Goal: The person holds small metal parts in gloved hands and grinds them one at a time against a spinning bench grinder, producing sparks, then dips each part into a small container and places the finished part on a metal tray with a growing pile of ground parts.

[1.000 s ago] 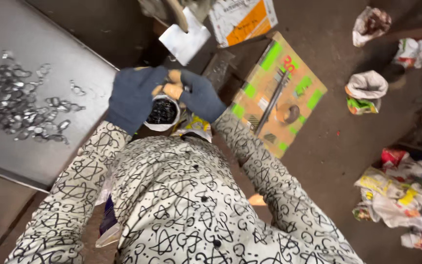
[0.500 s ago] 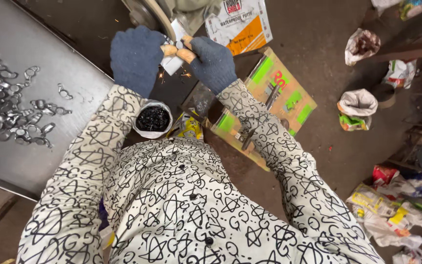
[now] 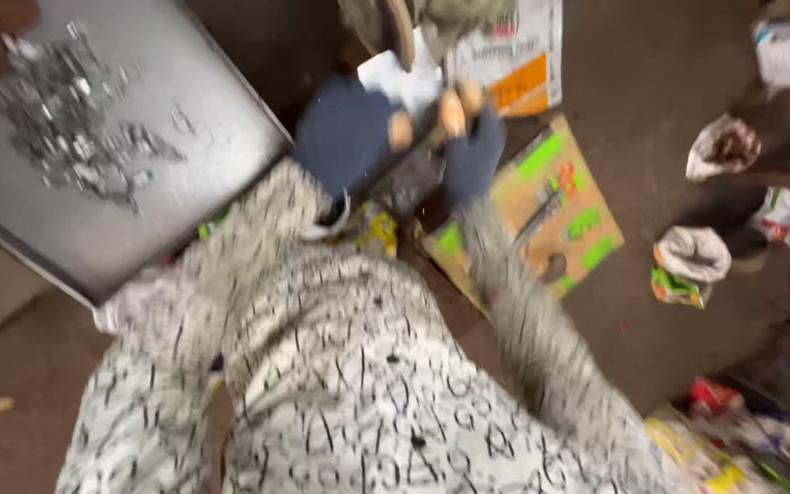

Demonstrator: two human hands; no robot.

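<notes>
A: Where are the hands?
B: Both are raised in front of the chest, just right of the grey tray. The left hand and right hand wear dark blue gloves with bare fingertips showing.

A: Are they holding anything?
B: They are close together, fingertips turned toward each other, with something small and dark between them. The picture is blurred, so I cannot tell whether either hand is clamped on it.

A: What lies on the tray?
B: A heap of small metal pieces, toward its far left corner, well apart from the hands.

A: And to the tray's right?
B: A white sheet just beyond the hands, a cardboard piece with green patches on the floor under the right hand, and a white and orange box farther off. Crumpled bags lie well right of the cardboard.
</notes>
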